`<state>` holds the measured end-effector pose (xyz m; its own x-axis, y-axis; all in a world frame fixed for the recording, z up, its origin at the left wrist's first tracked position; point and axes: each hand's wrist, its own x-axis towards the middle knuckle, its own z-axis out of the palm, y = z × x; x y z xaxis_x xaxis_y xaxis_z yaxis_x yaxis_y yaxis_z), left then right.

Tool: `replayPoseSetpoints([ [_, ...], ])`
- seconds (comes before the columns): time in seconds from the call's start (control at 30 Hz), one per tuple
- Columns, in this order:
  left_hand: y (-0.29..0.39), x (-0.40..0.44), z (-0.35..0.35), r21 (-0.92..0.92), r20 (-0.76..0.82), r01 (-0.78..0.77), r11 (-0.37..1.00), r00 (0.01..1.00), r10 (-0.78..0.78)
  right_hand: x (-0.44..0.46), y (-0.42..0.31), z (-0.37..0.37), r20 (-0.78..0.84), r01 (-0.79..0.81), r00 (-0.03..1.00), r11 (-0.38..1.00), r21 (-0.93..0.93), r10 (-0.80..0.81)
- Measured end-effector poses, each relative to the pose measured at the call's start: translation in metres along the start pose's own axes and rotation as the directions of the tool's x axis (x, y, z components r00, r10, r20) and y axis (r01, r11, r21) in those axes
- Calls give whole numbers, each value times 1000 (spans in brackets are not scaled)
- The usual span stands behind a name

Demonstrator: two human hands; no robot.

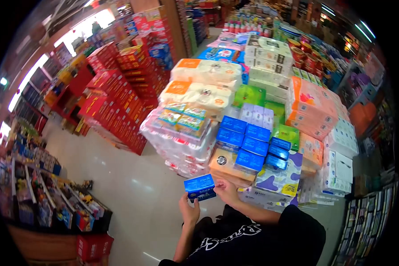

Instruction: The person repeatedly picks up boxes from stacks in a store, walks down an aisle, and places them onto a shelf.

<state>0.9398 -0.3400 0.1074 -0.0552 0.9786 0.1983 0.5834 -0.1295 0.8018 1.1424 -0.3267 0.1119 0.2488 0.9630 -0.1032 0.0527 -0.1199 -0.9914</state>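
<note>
A small blue box [200, 187] is held between my two hands, in front of my dark shirt. My left hand [190, 210] grips its left end, with the thumb on the near face. At the right end, the fingers of my right hand [226, 191] close on its edge. Just beyond, similar blue boxes [255, 146] lie in rows on the stacked tissue packs, with several smaller dark blue packs [278, 153] to their right. An orange-and-tan pack [228, 167] lies under the near left blue boxes, and a white-and-purple pack [277, 178] is beside it.
White wrapped rolls [199, 93] are piled left of the blue boxes, and orange packs [312, 106] to the right. Red cartons [115, 106] stand across the tiled floor [133, 186]. A shelf of small goods [53, 195] is at the left, a rack [365, 226] at the lower right.
</note>
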Motion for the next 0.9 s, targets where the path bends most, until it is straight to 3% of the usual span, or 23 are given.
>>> replayPoseSetpoints([
  [0.13,-24,-27,-64,34,-186,5,999,983,2,-10,-13,71,142,16,990,998,-54,-8],
  [0.23,-43,-51,-130,29,-308,119,993,946,-104,-27,-14,152,249,64,967,996,-55,-48],
  [0.53,-138,-121,-317,-50,-642,302,952,720,-263,-124,-59,385,532,122,844,990,-76,-63],
  [0.7,-171,-146,-385,-155,-750,419,895,540,-383,-163,-34,471,669,-4,742,998,-64,45],
  [0.8,-207,-163,-417,108,-783,614,782,538,-314,-183,-36,530,764,-106,624,986,-125,164],
  [0.9,-246,-176,-451,0,-820,625,781,446,-357,-198,-29,605,805,-86,576,990,-115,143],
])
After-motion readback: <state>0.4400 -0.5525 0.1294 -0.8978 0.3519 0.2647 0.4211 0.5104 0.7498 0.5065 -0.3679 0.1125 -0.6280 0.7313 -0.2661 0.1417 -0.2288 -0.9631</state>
